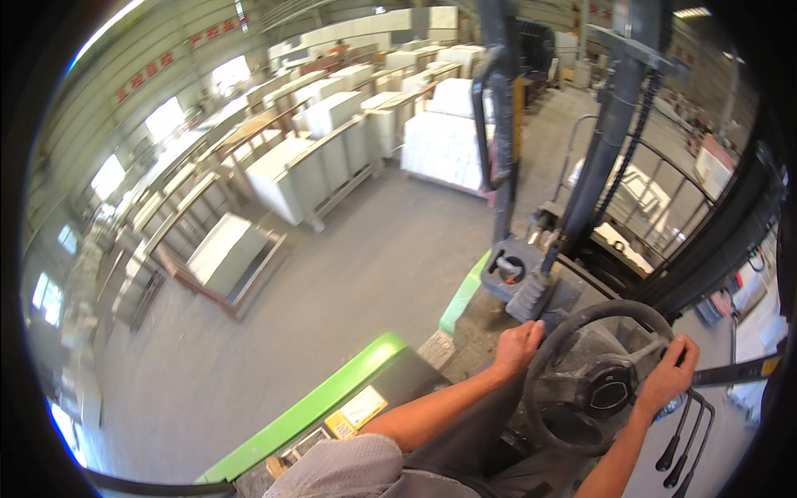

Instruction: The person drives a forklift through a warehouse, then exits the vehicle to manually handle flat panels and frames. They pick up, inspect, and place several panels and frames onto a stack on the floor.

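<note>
I sit at the controls of a forklift, behind a black steering wheel [541, 415]. At its right rim, my right hand [669, 372] is closed with the fingers curled round the rim. My left hand [518, 347] is closed in a fist by the wheel's upper left; what it grips, if anything, is hidden. Beyond that fist is a grey rubber boot [526, 297] at the base of the front console [498, 282]. Several black control levers [666, 455] stand just below my right hand.
The dark mast [604, 158] and a barred load guard [677, 178] rise ahead. A green body panel [332, 398] runs along the left. Across the grey floor [349, 266] stand frames of pale slabs [278, 178], a low rack [228, 266] and a wrapped white stack [444, 149].
</note>
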A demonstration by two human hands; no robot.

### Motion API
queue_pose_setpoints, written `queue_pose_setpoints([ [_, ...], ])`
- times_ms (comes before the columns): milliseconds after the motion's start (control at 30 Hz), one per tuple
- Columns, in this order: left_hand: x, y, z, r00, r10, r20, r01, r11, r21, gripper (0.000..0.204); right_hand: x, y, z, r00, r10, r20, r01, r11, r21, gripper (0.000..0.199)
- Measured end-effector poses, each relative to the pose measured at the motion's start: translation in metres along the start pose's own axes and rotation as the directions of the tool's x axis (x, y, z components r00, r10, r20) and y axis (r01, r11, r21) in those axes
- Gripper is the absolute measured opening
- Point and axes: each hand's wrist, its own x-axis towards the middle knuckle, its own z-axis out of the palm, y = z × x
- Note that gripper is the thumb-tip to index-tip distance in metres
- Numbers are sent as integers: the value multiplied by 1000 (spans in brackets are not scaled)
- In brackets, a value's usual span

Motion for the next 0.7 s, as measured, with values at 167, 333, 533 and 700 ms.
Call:
queue_pose_setpoints([
  [167,-7,-1,-5,1000,-27,-5,27,1000,-13,40,-6,-18,11,999,10,48,-14,996,93,18],
  [333,-20,5,-10,1000,-24,-7,24,1000,-5,39,-14,-47,19,991,-78,106,63,989,137,16],
  [533,-28,7,-11,1000,-17,17,17,1000,12,41,-33,-75,25,964,-222,145,190,960,204,12],
  [700,-34,13,-3,1000,1,-2,-1,1000,-9,39,-46,-90,23,948,-259,183,203,939,276,8],
])
